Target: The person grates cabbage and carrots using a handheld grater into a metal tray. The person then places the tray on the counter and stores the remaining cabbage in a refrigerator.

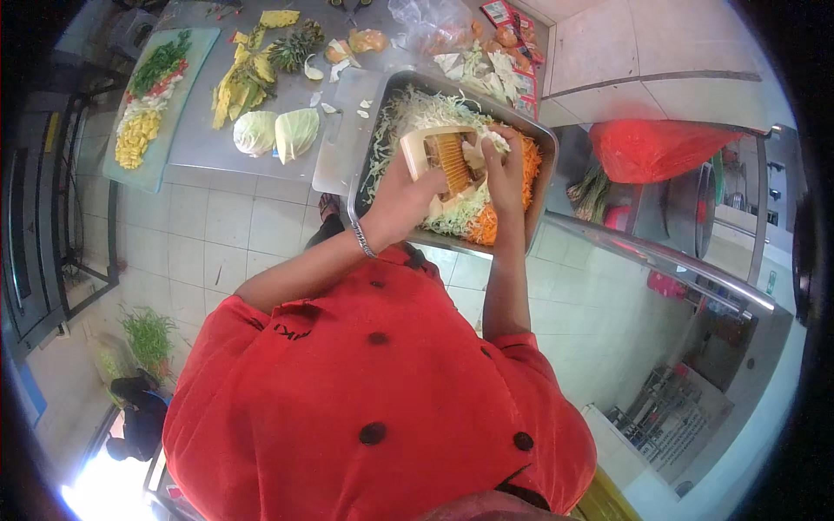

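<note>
Red jacket (382,391) at bottom; left hand (401,201) clamped around slicer (443,156), right hand (504,165) pinching cabbage piece (497,139) above tray (369,165); fingertips judged at risk of cuts near blade

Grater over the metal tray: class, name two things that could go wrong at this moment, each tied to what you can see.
1. The right hand presses a small piece of cabbage against the grater; with so little left, fingertips may well scrape the blade.
2. The left hand holds the grater tilted over the tray, which seems to overhang the counter edge; hard pushing might tip it and spill the shredded cabbage and carrot.
</note>
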Action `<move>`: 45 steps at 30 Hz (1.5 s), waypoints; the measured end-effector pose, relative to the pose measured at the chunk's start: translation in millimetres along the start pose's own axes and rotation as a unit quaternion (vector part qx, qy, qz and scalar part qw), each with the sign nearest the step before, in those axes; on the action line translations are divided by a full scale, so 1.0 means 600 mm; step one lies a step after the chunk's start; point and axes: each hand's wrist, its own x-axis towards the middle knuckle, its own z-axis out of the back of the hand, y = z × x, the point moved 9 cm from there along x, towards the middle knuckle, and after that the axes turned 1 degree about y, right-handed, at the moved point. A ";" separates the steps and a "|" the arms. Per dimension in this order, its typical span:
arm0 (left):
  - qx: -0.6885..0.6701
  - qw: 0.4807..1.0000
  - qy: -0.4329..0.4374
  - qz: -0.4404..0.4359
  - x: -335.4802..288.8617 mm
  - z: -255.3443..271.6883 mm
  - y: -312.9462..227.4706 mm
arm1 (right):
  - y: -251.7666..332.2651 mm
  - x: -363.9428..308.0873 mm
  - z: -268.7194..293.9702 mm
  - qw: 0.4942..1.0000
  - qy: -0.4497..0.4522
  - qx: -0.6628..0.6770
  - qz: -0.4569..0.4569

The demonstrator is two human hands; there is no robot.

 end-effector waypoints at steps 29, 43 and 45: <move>-0.262 0.960 0.042 0.087 -0.051 0.242 0.055 | -0.148 0.002 0.152 0.953 -0.060 0.221 -0.197; -0.187 0.981 -0.029 0.034 -0.063 0.292 -0.018 | -0.136 0.070 0.149 0.934 -0.030 -0.351 0.057; -0.161 0.986 -0.027 0.041 -0.056 0.290 -0.020 | -0.163 0.110 0.156 0.929 -0.006 -0.369 0.006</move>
